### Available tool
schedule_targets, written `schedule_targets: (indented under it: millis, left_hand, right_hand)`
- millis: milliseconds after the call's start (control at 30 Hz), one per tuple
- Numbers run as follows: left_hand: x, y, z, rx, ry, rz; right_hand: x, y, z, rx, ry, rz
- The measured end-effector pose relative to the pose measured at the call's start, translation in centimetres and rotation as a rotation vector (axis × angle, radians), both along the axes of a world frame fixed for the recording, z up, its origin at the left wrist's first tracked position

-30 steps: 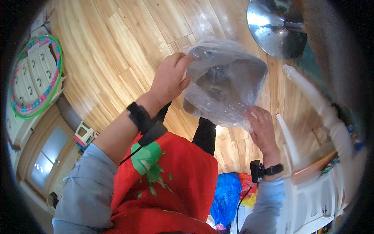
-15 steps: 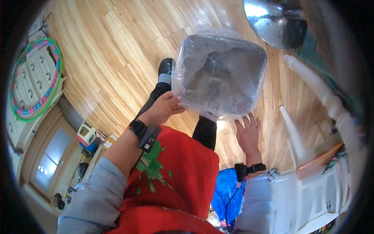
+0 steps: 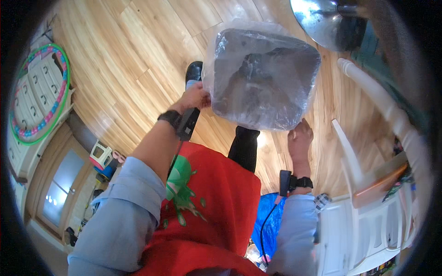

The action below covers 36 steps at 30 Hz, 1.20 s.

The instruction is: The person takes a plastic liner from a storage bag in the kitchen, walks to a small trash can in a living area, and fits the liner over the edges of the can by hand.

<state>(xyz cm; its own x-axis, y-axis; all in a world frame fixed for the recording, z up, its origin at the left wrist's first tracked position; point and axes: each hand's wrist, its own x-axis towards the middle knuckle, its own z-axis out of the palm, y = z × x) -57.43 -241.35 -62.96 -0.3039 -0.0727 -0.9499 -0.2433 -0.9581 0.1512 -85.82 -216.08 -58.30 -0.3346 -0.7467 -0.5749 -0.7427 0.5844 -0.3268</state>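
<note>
A square bin (image 3: 264,87) with rounded corners stands on the wooden floor before me, its inside dark grey. Clear plastic bag film (image 3: 211,69) lines it, folds over the rim and hangs loosely outside. My left hand (image 3: 195,96) is at the bin's left side, fingers closed on the edge of the bag. At the near right corner, my right hand (image 3: 300,137) has its fingers curled in against the film's edge. The fingertips of both hands are partly hidden by the plastic and the hands themselves.
A shiny round metal base (image 3: 320,23) stands at the far right. Nearby are a white curved tube (image 3: 363,85) and a white chair with an orange-brown seat (image 3: 382,181). A blue plastic bag (image 3: 266,216) lies by my right forearm. A hula hoop (image 3: 68,83) leans on drawers at left.
Both hands have moved farther from me along the bin's sides. My right fingers, spread before, have curled in at the bag's edge. The bin appears slightly higher in view.
</note>
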Motion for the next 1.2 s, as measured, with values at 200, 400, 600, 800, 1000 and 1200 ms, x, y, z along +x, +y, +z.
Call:
schedule_targets:
  millis: [200, 400, 600, 800, 1000, 1200]
  left_hand:
    - [1.3, -4.7, 2.8, -0.28, -0.156, 0.088]
    - [-3.0, -2.5, 6.7, -0.454, 0.089, -0.213]
    - [-6.5, -3.1, 8.0, -0.391, 0.023, -0.567]
    - [-8.3, -6.3, 5.1, -0.537, -0.179, -0.585]
    - [-10.3, -9.8, 3.7, -0.531, -0.091, -0.563]
    - [-8.8, -8.8, 5.6, -1.028, -0.201, -0.527]
  right_hand:
    - [-0.5, -2.1, 1.6, -0.193, -0.589, -1.111]
    - [0.7, -5.6, 2.5, -0.121, -0.634, -1.1]
    - [1.1, -6.3, 1.0, 0.086, -0.669, -0.939]
    - [1.3, -9.0, 2.3, 0.233, -0.687, -0.878]
    - [0.5, -9.3, -0.7, 0.01, -0.579, -0.857]
    - [-0.6, -13.3, 3.0, -0.123, 0.228, -0.604]
